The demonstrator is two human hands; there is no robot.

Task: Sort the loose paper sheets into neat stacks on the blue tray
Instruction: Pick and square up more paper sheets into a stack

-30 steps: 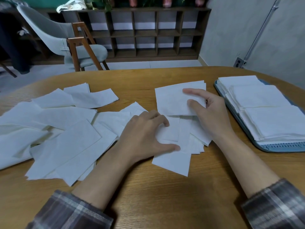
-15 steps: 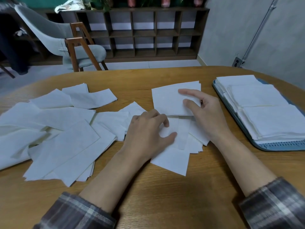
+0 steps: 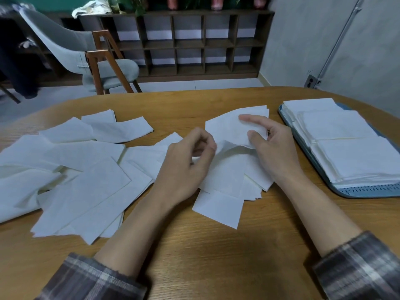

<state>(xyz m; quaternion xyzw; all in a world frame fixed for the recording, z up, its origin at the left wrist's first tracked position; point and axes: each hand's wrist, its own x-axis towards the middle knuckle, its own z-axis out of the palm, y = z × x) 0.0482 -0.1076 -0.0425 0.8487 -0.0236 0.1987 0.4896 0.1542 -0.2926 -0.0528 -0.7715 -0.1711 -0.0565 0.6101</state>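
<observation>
Left hand (image 3: 186, 167) lifted off the pile (image 3: 86, 169), its grip now pinching the sheet bundle (image 3: 229, 128) at frame centre; right hand (image 3: 275, 148) grasps the other side. Bundle raised, probably bound for the blue tray (image 3: 368, 190), right.

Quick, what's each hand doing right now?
Left hand: pinches a corner of the lifted paper sheets.
Right hand: grips the same sheets' other side.

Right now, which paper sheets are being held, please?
The small bundle at centre, gripped by the right hand and curling up; the others lie flat on the table or stacked on the blue tray.
</observation>
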